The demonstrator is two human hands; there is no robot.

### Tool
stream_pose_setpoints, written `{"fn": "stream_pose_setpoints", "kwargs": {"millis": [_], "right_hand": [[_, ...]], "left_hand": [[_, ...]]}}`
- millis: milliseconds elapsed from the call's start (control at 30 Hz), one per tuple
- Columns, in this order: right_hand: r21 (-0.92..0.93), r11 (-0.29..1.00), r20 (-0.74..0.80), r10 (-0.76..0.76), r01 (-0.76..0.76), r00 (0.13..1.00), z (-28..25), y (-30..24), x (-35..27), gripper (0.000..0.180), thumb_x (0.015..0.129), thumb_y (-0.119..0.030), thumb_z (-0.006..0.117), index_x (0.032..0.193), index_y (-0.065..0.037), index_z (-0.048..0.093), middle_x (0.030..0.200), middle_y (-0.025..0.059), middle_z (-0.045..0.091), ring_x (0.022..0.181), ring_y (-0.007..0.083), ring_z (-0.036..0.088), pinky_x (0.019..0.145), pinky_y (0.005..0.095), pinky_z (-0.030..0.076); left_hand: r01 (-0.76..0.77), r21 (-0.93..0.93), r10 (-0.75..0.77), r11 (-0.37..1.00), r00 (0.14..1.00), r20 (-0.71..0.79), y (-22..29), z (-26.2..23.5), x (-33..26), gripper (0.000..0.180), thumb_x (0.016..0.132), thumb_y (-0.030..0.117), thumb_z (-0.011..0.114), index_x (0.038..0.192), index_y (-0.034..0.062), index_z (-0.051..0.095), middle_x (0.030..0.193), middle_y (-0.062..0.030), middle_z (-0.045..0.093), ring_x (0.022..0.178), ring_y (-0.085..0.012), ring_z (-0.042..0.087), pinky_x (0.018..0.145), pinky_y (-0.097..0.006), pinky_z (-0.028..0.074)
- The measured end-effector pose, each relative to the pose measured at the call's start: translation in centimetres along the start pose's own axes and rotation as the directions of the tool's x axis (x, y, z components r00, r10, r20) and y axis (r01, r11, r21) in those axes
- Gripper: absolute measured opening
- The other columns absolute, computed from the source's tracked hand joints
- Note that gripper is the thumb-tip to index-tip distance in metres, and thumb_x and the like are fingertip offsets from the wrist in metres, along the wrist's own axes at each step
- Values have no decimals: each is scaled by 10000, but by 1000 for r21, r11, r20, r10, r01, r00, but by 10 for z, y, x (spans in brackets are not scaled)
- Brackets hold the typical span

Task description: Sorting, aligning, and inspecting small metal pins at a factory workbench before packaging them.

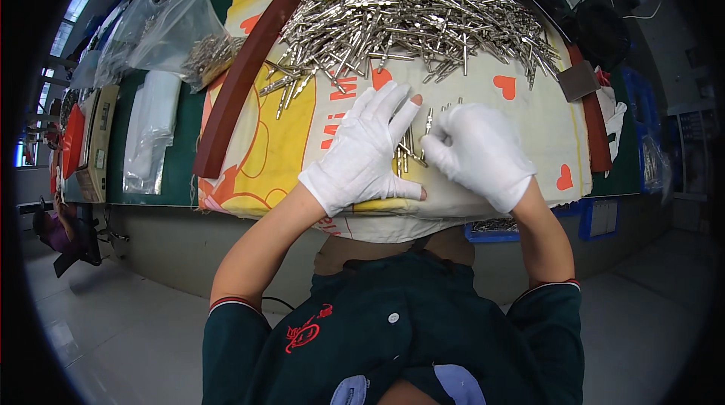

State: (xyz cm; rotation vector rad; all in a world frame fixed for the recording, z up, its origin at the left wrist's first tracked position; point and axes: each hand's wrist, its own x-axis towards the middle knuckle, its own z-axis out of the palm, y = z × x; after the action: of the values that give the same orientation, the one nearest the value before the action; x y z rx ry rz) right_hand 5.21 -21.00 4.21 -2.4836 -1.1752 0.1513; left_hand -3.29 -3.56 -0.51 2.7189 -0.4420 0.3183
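silvery metal rods [430, 119] — likely stiff, slick, light; take mid-length. left hand [359, 149] fingers spread; right hand [487, 154] fingers bunched — can't tell if pinching.

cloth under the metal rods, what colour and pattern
White and yellow cloth with orange-red hearts; the head view shows it best.

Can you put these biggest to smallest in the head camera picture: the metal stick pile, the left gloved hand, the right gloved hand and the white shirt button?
1. Metal stick pile
2. Left gloved hand and right gloved hand: too alike to rank
3. White shirt button, easily the tiniest
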Motion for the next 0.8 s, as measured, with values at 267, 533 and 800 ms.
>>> {"fn": "stream_pose_setpoints", "kwargs": {"millis": [267, 533, 800], "right_hand": [[171, 985, 87, -49, 34, 995, -7, 47, -16, 727, 617, -161, 790, 1249, 49, 499, 1234, 244, 513, 991, 396, 597, 868, 409, 507], [172, 985, 137, -33, 9, 990, 7, 25, -7, 688, 613, -113, 780, 1217, 51, 495, 1114, 246, 528, 978, 411, 594, 853, 424, 510], [321, 940, 61, -141, 114, 988, 7, 30, -9, 746, 641, -55, 732, 1310, 39, 415, 1195, 261, 502, 1018, 427, 574, 876, 431, 499]], "left_hand": [[-116, -176, 116, 978, 993, -7, -13, 5, 0, 806, 791, 404, 716, 1399, 2, 372, 1376, -247, 415, 1255, -432, 421, 1060, -467, 350], [-100, 14, 101, 995, 995, -29, -12, -10, 4, 1007, 646, 649, 710, 1350, -9, 417, 1320, -220, 433, 1229, -420, 410, 1060, -496, 324], [-186, -73, 186, 980, 983, -2, -16, 0, 18, 1053, 622, 635, 735, 1361, -37, 401, 1254, -228, 473, 1150, -405, 462, 1007, -479, 370]]}}
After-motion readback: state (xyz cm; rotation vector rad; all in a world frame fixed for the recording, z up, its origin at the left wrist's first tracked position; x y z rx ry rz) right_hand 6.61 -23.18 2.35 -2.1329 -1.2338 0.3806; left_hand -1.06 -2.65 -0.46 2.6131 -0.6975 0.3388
